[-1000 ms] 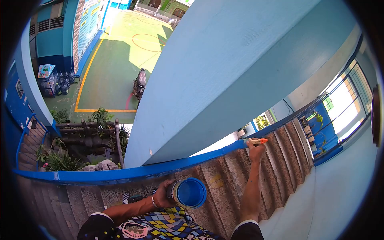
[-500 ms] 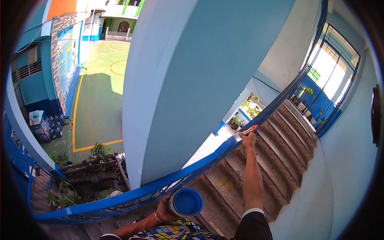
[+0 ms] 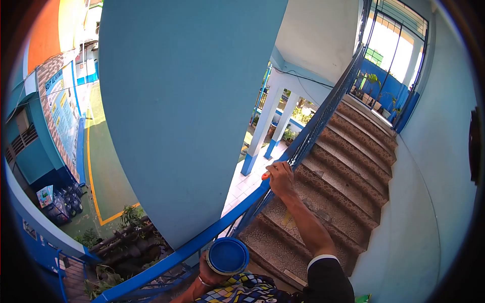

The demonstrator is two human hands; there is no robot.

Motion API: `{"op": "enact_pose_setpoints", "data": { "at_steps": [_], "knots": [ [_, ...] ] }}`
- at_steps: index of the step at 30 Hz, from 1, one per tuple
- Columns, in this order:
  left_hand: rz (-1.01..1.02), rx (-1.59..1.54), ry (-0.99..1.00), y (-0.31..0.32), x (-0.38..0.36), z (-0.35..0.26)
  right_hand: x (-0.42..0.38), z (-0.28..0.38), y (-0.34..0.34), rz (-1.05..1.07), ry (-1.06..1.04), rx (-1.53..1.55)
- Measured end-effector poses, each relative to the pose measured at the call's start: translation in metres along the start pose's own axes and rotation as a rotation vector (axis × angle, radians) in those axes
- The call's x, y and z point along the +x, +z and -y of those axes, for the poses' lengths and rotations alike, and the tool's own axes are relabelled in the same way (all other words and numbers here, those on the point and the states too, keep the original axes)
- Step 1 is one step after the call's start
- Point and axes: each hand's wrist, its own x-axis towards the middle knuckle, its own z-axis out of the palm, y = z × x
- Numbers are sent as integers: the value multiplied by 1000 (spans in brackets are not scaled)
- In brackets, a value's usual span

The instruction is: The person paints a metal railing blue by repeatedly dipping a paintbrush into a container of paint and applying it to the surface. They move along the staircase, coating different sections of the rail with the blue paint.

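Observation:
A round can of blue paint (image 3: 228,255) is in my left hand (image 3: 209,272), whose fingers wrap round its left side, close to my patterned shirt. My right hand (image 3: 281,178) is closed on a paintbrush whose orange handle end (image 3: 265,175) sticks out at the left; its bristles are hidden. That hand is at the blue stair railing (image 3: 212,228), which rises from lower left to upper right. Above my right hand the railing's top looks darker blue than the bright stretch below.
Patterned brown stairs (image 3: 328,177) climb to a barred gate (image 3: 389,65) with potted plants. A pale wall (image 3: 429,202) bounds them on the right. A large blue-grey pillar (image 3: 187,111) stands left of the railing, with a green court (image 3: 108,177) and planted bed below.
My view has turned, and the pillar and stairs have shifted left. My right hand has moved left in view, and the brush's handle now points left instead of right. The can remains in my left hand.

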Motion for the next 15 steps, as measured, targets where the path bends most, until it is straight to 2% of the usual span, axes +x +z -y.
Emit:
{"op": "enact_pose_setpoints", "data": {
  "at_steps": [1, 4, 5, 7, 9, 11, 14, 15],
  "knots": [
    [-18, 7, 2, 1, 3, -1, -5, 7, -2, 0, -25, 52],
    [-66, 24, 8, -3, 9, -3, 0, -3, 1, -139, 196, 297],
    [-74, 32, 6, -9, 12, -6, 14, -7, -8, -121, 453, 445],
    [-96, 71, 8, -21, 18, -7, 44, -38, -24, 46, 790, 501],
    [-111, 130, 26, -26, 25, -5, 56, -103, -5, 56, 819, 404],
    [-123, 162, 41, -26, 31, -2, 70, -148, 2, -22, 799, 279],
    [-129, 147, 43, -24, 44, 4, 89, -178, -6, -267, 694, 301],
    [-131, 140, 39, -23, 48, 6, 88, -179, -7, -310, 540, 228]
  ]
}}
